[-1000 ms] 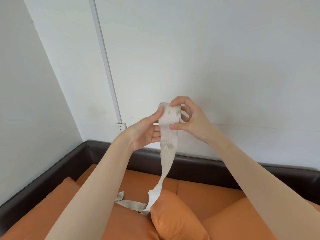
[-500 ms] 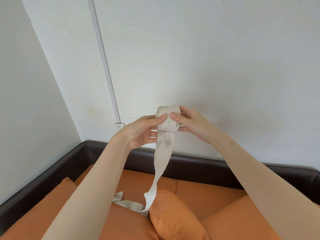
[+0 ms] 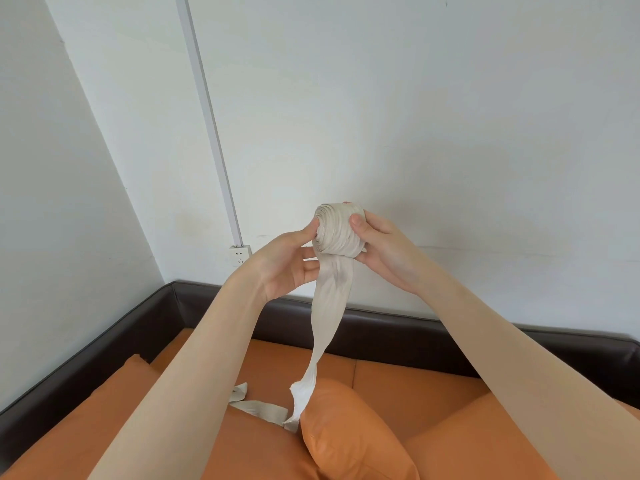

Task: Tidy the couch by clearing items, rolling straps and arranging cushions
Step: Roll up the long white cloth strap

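Beige strap (image 3: 337, 233) mostly rolled, right hand (image 3: 381, 249) gripping roll, left hand (image 3: 289, 261) pinching its end; tail, cushion (image 3: 349, 431) left.

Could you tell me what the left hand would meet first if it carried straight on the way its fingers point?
The left hand points right, and its thumb already touches the rolled strap. Pushing on, it would likely press into that roll, with the right hand gripping its far side.
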